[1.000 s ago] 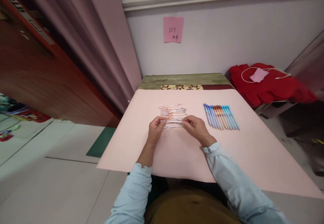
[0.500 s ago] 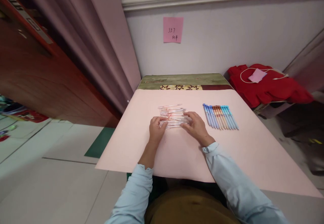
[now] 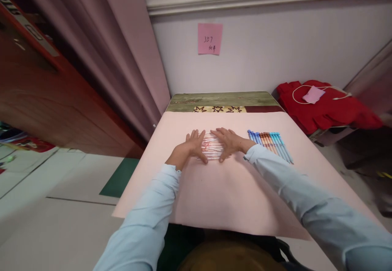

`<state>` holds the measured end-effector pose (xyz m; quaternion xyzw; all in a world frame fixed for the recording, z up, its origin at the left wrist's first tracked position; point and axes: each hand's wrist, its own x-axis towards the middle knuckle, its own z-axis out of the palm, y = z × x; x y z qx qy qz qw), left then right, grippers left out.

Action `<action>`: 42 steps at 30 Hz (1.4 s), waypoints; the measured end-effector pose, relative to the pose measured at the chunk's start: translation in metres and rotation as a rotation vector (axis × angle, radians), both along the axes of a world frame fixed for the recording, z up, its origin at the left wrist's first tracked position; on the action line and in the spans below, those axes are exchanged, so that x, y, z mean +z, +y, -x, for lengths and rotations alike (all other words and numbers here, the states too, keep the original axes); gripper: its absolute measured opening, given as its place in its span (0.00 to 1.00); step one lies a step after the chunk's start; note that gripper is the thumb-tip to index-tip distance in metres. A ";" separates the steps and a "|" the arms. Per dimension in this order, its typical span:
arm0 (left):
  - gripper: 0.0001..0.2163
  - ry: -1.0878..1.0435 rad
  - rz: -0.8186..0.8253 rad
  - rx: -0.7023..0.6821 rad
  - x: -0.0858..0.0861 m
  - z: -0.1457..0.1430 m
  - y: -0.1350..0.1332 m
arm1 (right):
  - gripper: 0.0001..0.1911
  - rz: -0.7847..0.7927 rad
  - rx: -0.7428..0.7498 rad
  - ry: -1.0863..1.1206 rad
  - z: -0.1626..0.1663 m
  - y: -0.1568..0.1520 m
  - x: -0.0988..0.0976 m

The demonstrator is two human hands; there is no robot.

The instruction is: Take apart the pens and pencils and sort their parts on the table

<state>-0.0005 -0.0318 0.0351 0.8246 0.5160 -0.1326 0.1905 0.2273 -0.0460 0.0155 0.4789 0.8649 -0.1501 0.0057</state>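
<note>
A bundle of thin, clear-and-white sticks with orange-red marks, looking like pen refills (image 3: 212, 146), lies crosswise on the pink-covered table (image 3: 214, 193). My left hand (image 3: 193, 145) covers the bundle's left end, its fingers spread and thumb towards me. Over the right end spreads my right hand (image 3: 228, 142), also with fingers apart. Both palms face down and inward, touching the sticks, and neither is closed round them. The stick ends under my hands are hidden. Right of my right hand, a row of blue, brown and turquoise pens (image 3: 271, 142) lies side by side, partly behind my sleeve.
A green wooden-patterned strip (image 3: 220, 98) shows at the table's far edge, against the wall. A pink note (image 3: 210, 38) is stuck above it. Red cloth (image 3: 330, 107) with a white cable sits at the right. A curtain (image 3: 131, 54) and brown door (image 3: 61, 99) stand left.
My fingers have gone from bent around the sticks to spread out over both ends. The sticks now lie closer together and more level, including the one that was apart at the back.
</note>
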 end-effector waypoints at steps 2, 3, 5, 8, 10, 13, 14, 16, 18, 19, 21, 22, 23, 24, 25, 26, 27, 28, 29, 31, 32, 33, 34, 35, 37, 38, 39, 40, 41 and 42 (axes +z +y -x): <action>0.73 0.040 0.038 0.000 -0.003 -0.003 0.009 | 0.76 0.058 0.017 -0.032 0.001 0.012 0.000; 0.73 0.041 0.044 -0.008 -0.004 -0.003 0.011 | 0.76 0.069 0.025 -0.043 0.000 0.017 0.000; 0.72 0.018 0.029 -0.030 -0.006 -0.001 0.012 | 0.74 0.058 0.039 -0.063 0.000 0.024 0.002; 0.69 -0.025 -0.032 -0.056 -0.004 0.002 0.009 | 0.71 0.002 0.057 -0.089 0.000 0.029 0.011; 0.66 -0.036 -0.070 -0.071 -0.001 0.002 0.005 | 0.66 -0.024 0.079 -0.109 0.001 0.030 0.018; 0.58 -0.026 -0.098 -0.106 0.005 -0.001 0.001 | 0.58 -0.050 0.115 -0.133 0.002 0.027 0.024; 0.54 -0.021 -0.101 -0.117 0.007 -0.002 -0.001 | 0.57 -0.057 0.118 -0.139 0.002 0.026 0.024; 0.48 -0.019 -0.102 -0.133 0.010 -0.003 -0.003 | 0.58 -0.061 0.110 -0.152 0.003 0.022 0.022; 0.44 -0.014 -0.103 -0.135 0.013 -0.005 -0.005 | 0.60 -0.054 0.102 -0.161 0.003 0.018 0.020; 0.42 -0.007 -0.103 -0.138 0.014 -0.006 -0.005 | 0.61 -0.047 0.101 -0.161 0.003 0.016 0.020; 0.41 0.015 -0.100 -0.142 0.017 -0.008 -0.007 | 0.61 -0.034 0.093 -0.154 0.004 0.012 0.021; 0.40 0.029 -0.096 -0.144 0.019 -0.010 -0.008 | 0.59 -0.028 0.088 -0.151 0.005 0.010 0.022; 0.39 0.044 -0.088 -0.149 0.021 -0.012 -0.009 | 0.58 -0.024 0.085 -0.150 0.005 0.008 0.024; 0.37 0.059 -0.083 -0.151 0.023 -0.014 -0.010 | 0.56 -0.026 0.083 -0.153 0.006 0.007 0.025; 0.35 0.075 -0.083 -0.150 0.025 -0.016 -0.012 | 0.54 -0.030 0.082 -0.160 0.006 0.005 0.027; 0.33 0.095 -0.084 -0.147 0.026 -0.018 -0.013 | 0.53 -0.035 0.086 -0.168 0.007 0.003 0.027; 0.32 0.110 -0.086 -0.146 0.027 -0.021 -0.014 | 0.52 -0.040 0.095 -0.174 0.008 0.002 0.028; 0.31 0.119 -0.088 -0.145 0.027 -0.023 -0.016 | 0.52 -0.042 0.106 -0.177 0.009 0.001 0.028; 0.31 0.122 -0.091 -0.140 0.027 -0.026 -0.017 | 0.52 -0.041 0.116 -0.176 0.010 -0.001 0.028; 0.32 0.110 -0.096 -0.125 0.026 -0.030 -0.020 | 0.51 -0.033 0.128 -0.178 0.012 -0.003 0.028; 0.31 0.102 -0.103 -0.115 0.024 -0.032 -0.022 | 0.48 -0.029 0.128 -0.186 0.013 -0.004 0.029; 0.31 0.096 -0.113 -0.105 0.023 -0.033 -0.023 | 0.45 -0.030 0.126 -0.200 0.013 -0.006 0.030; 0.30 0.098 -0.126 -0.098 0.022 -0.034 -0.025 | 0.42 -0.035 0.123 -0.216 0.014 -0.007 0.031; 0.29 0.101 -0.138 -0.097 0.021 -0.035 -0.026 | 0.40 -0.045 0.121 -0.231 0.015 -0.009 0.032; 0.27 0.103 -0.162 -0.102 0.018 -0.034 -0.028 | 0.37 -0.071 0.120 -0.256 0.018 -0.012 0.034; 0.26 0.098 -0.171 -0.105 0.017 -0.033 -0.029 | 0.36 -0.086 0.116 -0.265 0.019 -0.014 0.034; 0.25 0.089 -0.177 -0.108 0.016 -0.031 -0.030 | 0.35 -0.099 0.110 -0.273 0.021 -0.015 0.035; 0.23 0.074 -0.183 -0.114 0.016 -0.028 -0.030 | 0.33 -0.111 0.101 -0.280 0.023 -0.017 0.035; 0.22 0.057 -0.193 -0.119 0.015 -0.025 -0.030 | 0.32 -0.121 0.093 -0.286 0.025 -0.018 0.036; 0.20 0.041 -0.205 -0.125 0.014 -0.022 -0.030 | 0.31 -0.130 0.084 -0.292 0.027 -0.020 0.036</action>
